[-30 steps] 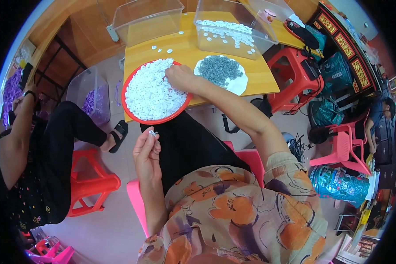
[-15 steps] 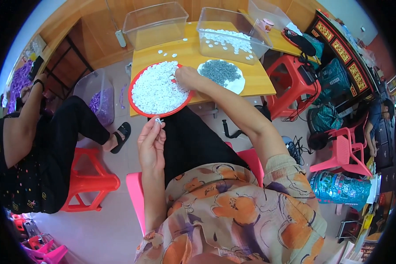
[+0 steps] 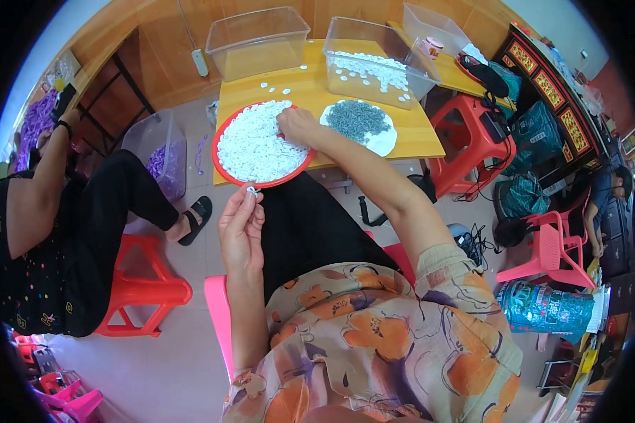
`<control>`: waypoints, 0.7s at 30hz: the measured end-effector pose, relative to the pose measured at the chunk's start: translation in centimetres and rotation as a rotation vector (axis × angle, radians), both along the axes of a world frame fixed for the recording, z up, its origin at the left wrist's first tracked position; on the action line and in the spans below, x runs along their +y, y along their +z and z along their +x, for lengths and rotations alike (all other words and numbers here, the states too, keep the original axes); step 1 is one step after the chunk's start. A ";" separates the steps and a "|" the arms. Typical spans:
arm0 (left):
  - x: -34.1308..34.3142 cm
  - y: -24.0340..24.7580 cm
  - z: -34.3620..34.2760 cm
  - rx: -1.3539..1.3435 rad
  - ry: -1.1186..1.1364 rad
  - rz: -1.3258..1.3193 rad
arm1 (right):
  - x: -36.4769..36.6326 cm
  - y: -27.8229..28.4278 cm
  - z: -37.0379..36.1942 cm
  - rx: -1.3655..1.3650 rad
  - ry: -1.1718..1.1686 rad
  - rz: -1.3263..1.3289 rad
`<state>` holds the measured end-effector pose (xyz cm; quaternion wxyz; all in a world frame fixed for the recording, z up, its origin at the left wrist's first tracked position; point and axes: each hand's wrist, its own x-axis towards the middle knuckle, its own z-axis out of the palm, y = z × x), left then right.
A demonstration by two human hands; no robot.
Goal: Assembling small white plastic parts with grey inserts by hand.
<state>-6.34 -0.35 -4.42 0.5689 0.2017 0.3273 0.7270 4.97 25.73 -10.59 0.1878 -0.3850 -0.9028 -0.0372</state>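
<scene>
My left hand (image 3: 241, 222) is raised in front of the red tray's near rim, thumb and finger pinching a small white plastic piece (image 3: 252, 190). My right hand (image 3: 300, 128) reaches to the right side of the round red tray (image 3: 221, 166), its fingertips down among the heaped small white pieces (image 3: 257, 144). Whether those fingers hold a piece is hidden. Just right of that hand, a white plate (image 3: 383, 144) carries a pile of small grey parts (image 3: 358, 120), too small to name.
On the yellow table (image 3: 413, 135) stand a clear bin (image 3: 335, 86) with white pieces and another clear bin (image 3: 257, 46). A co-worker (image 3: 56, 233) sits at left on a red stool (image 3: 144, 296). Another red stool (image 3: 466, 141) stands right of the table.
The whole view has shifted slightly. My right fingers stay at the tray's right side among the white pieces, and my left hand keeps its pinch on the small white piece.
</scene>
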 end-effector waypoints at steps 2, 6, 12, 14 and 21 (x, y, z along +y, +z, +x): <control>0.0 0.0 -0.1 -0.005 0.006 0.009 | -0.3 0.3 0.0 -0.011 0.040 0.046; 0.2 0.0 -0.2 -0.010 -0.003 0.002 | 0.3 0.5 0.4 0.114 -0.066 -0.087; 0.2 0.0 -0.3 -0.022 0.000 0.014 | 0.4 1.6 1.4 0.131 -0.117 -0.230; 0.1 0.2 -0.4 -0.012 0.000 0.022 | 0.1 1.9 1.5 0.112 -0.080 -0.241; 0.0 0.4 -0.3 -0.018 0.021 0.009 | 0.0 0.6 0.6 -0.057 -0.045 -0.264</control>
